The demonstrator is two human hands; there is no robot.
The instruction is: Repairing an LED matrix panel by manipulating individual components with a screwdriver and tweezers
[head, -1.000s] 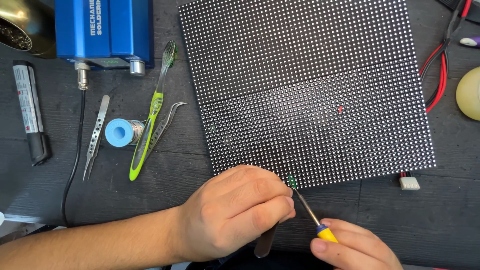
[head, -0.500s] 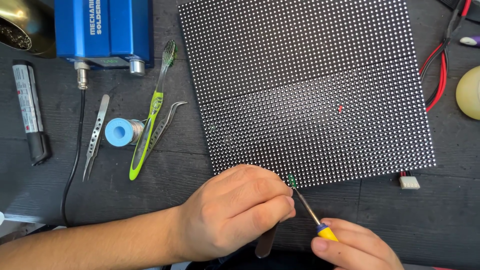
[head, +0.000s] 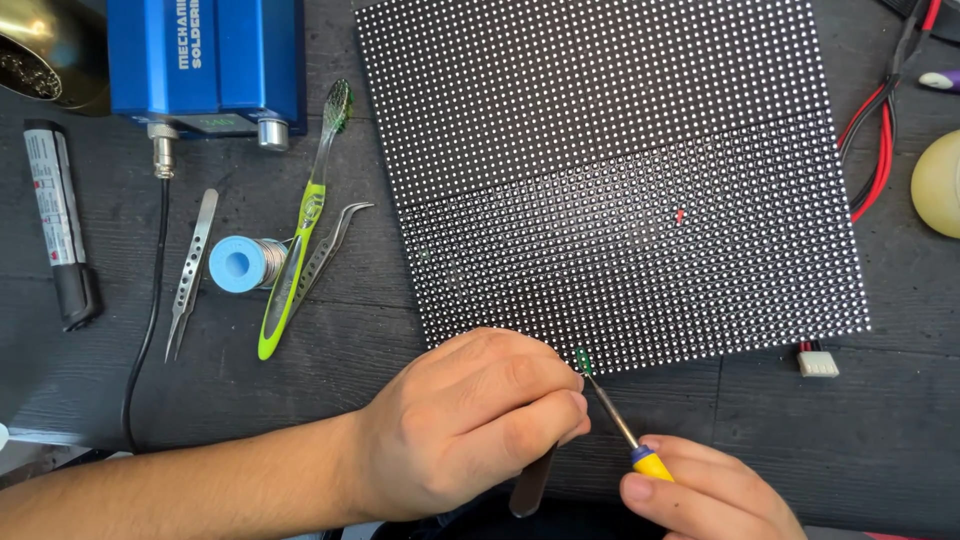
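Observation:
A large black LED dot-matrix panel [head: 610, 170] lies flat on the dark table. My left hand [head: 465, 420] rests at the panel's near edge, fingers closed around a metal tool whose lower end [head: 530, 485] sticks out below the fist. My right hand [head: 705, 495] grips a small screwdriver with a yellow handle [head: 650, 462]. Its thin shaft points up-left to the panel's bottom edge, where a tiny green glow [head: 583, 360] shows at the tip. A single red dot [head: 680, 215] is lit on the panel.
Left of the panel lie a green toothbrush [head: 300, 240], two steel tweezers [head: 190, 270], a blue solder spool [head: 238, 264], a marker pen [head: 58, 225] and a blue soldering station [head: 205, 60]. Red and black wires [head: 875, 140] run at the right, with a white connector [head: 818, 362].

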